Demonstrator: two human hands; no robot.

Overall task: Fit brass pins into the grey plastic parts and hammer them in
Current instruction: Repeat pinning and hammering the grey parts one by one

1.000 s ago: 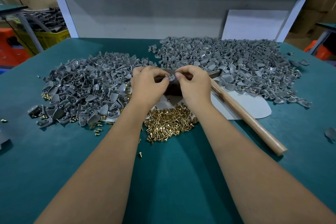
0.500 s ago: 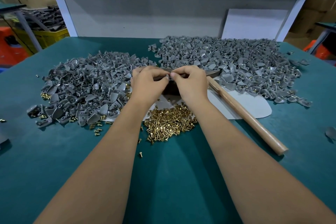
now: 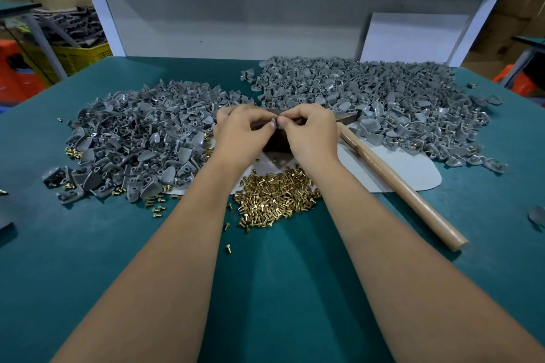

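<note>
Change: since the earlier frames the two hands are drawn closer, and the small grey part seen between them a second ago is now almost hidden by the fingertips.
Left hand [image 3: 240, 131]: fingers curled, thumb and forefinger pinched at the meeting point with the other hand.
Right hand [image 3: 311, 130]: fingers curled likewise, tips pressed against those of the left hand.
Held item: only a sliver of grey is seen between the fingertips; whether a pin is held with it cannot be told.
Dark block [image 3: 277, 143]: seen just under and behind the hands, mostly covered by them.
Brass pins [image 3: 275, 199]: heaped on the tabletop between the forearms, near side of the hands; strays are scattered toward the left.
Left grey pile [image 3: 138, 141]: spread left of the left hand, with some brass showing at its edges.
Right grey pile [image 3: 383, 100]: larger, spread behind and right of the right hand.
Hammer handle [image 3: 395, 183]: wooden, laid diagonally right of the right forearm, apart from it, its head end hidden at the hands.
Grey sheet [image 3: 392, 168]: laid flat under the handle and the pins' far edge.
Tabletop [image 3: 265, 289]: green mat.
</note>
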